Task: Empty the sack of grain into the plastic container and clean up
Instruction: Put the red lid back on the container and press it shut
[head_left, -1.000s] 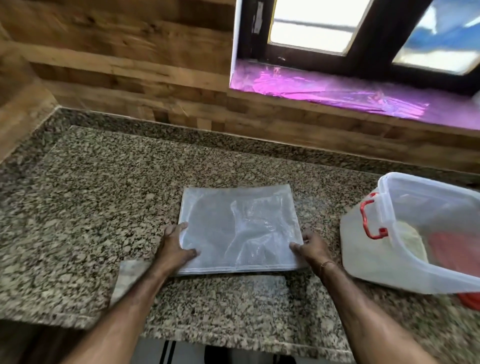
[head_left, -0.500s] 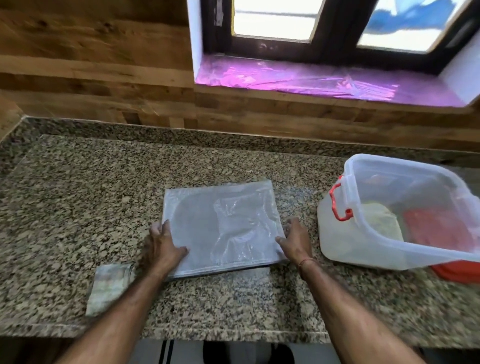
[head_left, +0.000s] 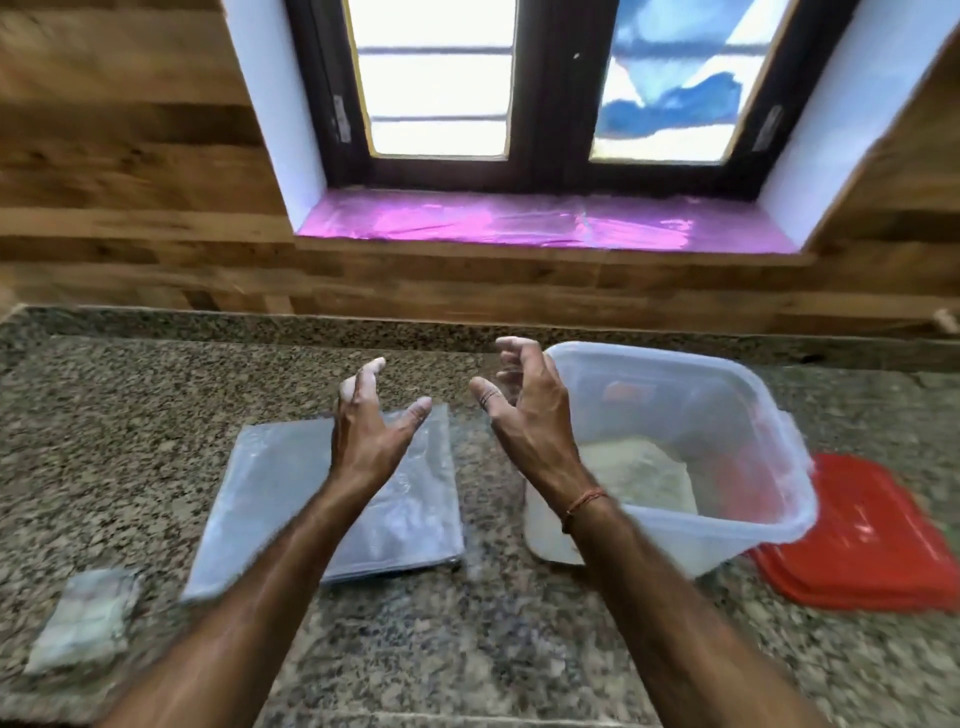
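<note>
The empty clear sack (head_left: 280, 499) lies folded flat on the granite counter (head_left: 130, 415). To its right stands the clear plastic container (head_left: 748, 431) with pale grain (head_left: 639, 473) heaped in its bottom. My left hand (head_left: 369, 421) is raised above the sack, fingers spread, holding nothing. My right hand (head_left: 524, 410) is lifted beside the container's left rim, fingers curled apart and dusted white, also with nothing in it.
The red lid (head_left: 862, 551) lies on the counter under the container's right side. A small folded packet (head_left: 83, 618) rests near the counter's front left edge. A wooden wall and a window with a pink-lined sill (head_left: 540, 223) stand behind.
Both hands have let go of the sack's lower corners and risen into the air. The view has swung right, bringing the container and lid closer to centre.
</note>
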